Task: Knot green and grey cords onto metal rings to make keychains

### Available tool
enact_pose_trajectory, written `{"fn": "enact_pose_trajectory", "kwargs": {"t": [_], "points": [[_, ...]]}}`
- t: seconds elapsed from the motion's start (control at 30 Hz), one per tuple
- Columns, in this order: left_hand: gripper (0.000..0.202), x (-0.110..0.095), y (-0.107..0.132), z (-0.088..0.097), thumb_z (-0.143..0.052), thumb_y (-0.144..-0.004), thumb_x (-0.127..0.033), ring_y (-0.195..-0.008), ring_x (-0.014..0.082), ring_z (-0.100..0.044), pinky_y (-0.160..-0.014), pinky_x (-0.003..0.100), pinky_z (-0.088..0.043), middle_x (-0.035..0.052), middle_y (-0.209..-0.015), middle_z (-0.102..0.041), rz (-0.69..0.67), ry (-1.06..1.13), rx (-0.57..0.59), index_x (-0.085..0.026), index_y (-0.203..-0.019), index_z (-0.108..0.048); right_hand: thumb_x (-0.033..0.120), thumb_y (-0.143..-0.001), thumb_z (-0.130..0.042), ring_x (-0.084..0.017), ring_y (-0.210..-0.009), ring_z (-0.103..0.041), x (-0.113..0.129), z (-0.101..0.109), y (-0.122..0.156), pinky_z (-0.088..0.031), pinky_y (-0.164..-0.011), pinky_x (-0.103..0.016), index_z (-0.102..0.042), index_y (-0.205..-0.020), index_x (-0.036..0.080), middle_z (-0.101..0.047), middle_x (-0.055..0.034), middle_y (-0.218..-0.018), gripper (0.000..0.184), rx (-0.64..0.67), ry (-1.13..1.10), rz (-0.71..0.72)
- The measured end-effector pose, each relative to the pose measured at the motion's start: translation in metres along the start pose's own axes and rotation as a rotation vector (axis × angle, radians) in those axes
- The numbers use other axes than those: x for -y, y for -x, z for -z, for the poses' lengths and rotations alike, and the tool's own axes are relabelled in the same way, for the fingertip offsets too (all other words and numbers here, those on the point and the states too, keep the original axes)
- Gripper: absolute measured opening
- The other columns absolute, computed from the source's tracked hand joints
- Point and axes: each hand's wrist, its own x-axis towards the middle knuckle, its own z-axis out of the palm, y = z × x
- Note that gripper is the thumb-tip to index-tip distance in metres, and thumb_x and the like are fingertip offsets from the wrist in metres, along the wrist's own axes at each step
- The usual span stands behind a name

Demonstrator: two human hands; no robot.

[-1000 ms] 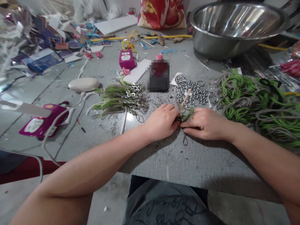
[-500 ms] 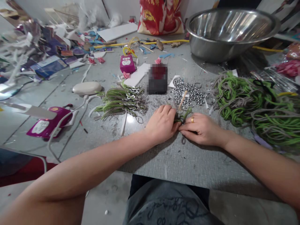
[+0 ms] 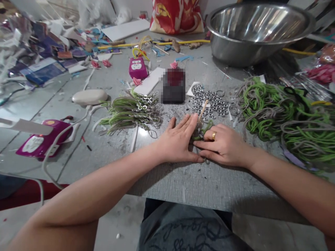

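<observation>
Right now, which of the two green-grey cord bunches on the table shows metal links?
The smaller bunch, left of the left hand: metal links show at its right end. The larger pile at right shows none.

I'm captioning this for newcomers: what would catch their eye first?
Most likely the big, shiny metal bowl at the back right, beside the red bag. Next, the heap of green and grey cords at the right, then the spread left hand and ringed right hand, close together by a bit of green cord in the lower middle.
</observation>
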Motion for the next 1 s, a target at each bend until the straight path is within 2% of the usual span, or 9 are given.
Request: {"fn": "enact_pose_trajectory", "kwargs": {"t": [0.17,0.3,0.37,0.5,0.57,0.63,0.7,0.8,1.0], "points": [[0.111,0.001,0.002,0.007,-0.052,-0.067,-0.069,-0.138,0.035,-0.005,-0.104,0.063,-0.002,0.0243,-0.148,-0.01,-0.019,-0.009,0.052,-0.009,-0.142,0.003,0.042,-0.089,-0.044,-0.016,-0.069,-0.044,0.001,0.004,0.0,-0.031,-0.065,-0.032,-0.068,-0.097,0.019,-0.055,-0.0042,-0.072,0.035,0.027,-0.038,0.037],[0.072,0.007,0.004,0.018,-0.021,-0.09,-0.054,-0.14,0.0239,-0.001,-0.107,0.057,0.002,0.0163,-0.15,-0.007,-0.093,0.039,0.194,-0.013,-0.143,0.004,0.039,-0.088,-0.047,-0.019,-0.084,-0.048,0.003,0.008,0.001,-0.034,-0.074,-0.035,-0.068,-0.091,0.018,-0.062,-0.0072,-0.089,0.03,0.018,-0.058,0.114],[0.064,0.009,0.004,0.022,-0.016,-0.092,-0.047,-0.14,0.0215,-0.001,-0.108,0.055,0.002,0.0139,-0.151,-0.006,-0.103,0.044,0.207,-0.013,-0.144,0.003,0.038,-0.088,-0.047,-0.021,-0.092,-0.048,0.003,0.009,0.002,-0.034,-0.078,-0.038,-0.067,-0.094,0.017,-0.064,-0.0083,-0.1,0.03,0.028,-0.045,0.167],[0.056,0.014,0.002,0.023,-0.024,-0.092,-0.029,-0.139,0.022,-0.012,-0.109,0.055,-0.005,0.0124,-0.15,-0.016,-0.095,0.014,0.118,-0.014,-0.143,-0.009,0.03,-0.088,-0.047,-0.021,-0.095,-0.049,0.003,0.01,0.004,-0.034,-0.079,-0.039,-0.065,-0.098,0.016,-0.067,-0.0062,-0.105,0.025,0.021,-0.029,0.202],[0.052,0.017,0.0,0.022,-0.028,-0.089,-0.019,-0.137,0.0216,-0.02,-0.109,0.053,-0.013,0.0119,-0.148,-0.025,-0.097,-0.007,0.028,-0.014,-0.14,-0.022,0.025,-0.087,-0.048,-0.021,-0.095,-0.049,0.002,0.009,0.004,-0.034,-0.079,-0.038,-0.065,-0.099,0.016,-0.067,-0.0053,-0.103,0.023,0.003,-0.024,0.205],[0.043,0.019,-0.003,0.019,-0.032,-0.087,-0.014,-0.135,0.0227,-0.028,-0.108,0.051,-0.02,0.011,-0.144,-0.034,-0.089,-0.046,-0.065,-0.016,-0.128,-0.043,0.022,-0.087,-0.048,-0.021,-0.093,-0.05,0.001,0.008,0.003,-0.034,-0.077,-0.038,-0.065,-0.099,0.016,-0.068,-0.0052,-0.1,0.021,0.001,-0.016,0.195],[0.029,0.022,-0.005,0.016,-0.038,-0.086,-0.015,-0.132,0.0244,-0.034,-0.107,0.05,-0.023,0.0095,-0.138,-0.044,-0.08,-0.08,-0.134,-0.017,-0.107,-0.059,0.02,-0.087,-0.047,-0.02,-0.089,-0.05,0.003,0.005,0.002,-0.034,-0.076,-0.036,-0.065,-0.097,0.016,-0.068,-0.0053,-0.096,0.021,0.016,-0.004,0.158],[0.017,0.023,-0.007,0.013,-0.045,-0.087,-0.019,-0.129,0.0251,-0.038,-0.105,0.049,-0.026,0.0072,-0.129,-0.053,-0.092,-0.091,-0.188,-0.017,-0.088,-0.062,0.017,-0.088,-0.045,-0.019,-0.083,-0.049,0.007,0.003,0.0,-0.034,-0.074,-0.034,-0.066,-0.095,0.016,-0.066,-0.0061,-0.089,0.022,0.018,0.014,0.071],[0.014,0.019,-0.009,0.01,-0.046,-0.086,-0.018,-0.128,0.0254,-0.038,-0.105,0.05,-0.028,0.006,-0.125,-0.056,-0.091,-0.097,-0.212,-0.016,-0.083,-0.06,0.015,-0.089,-0.042,-0.017,-0.071,-0.046,0.015,0.002,-0.004,-0.033,-0.068,-0.031,-0.065,-0.079,0.013,-0.062,-0.006,-0.074,0.025,0.029,0.069,0.011]]}}
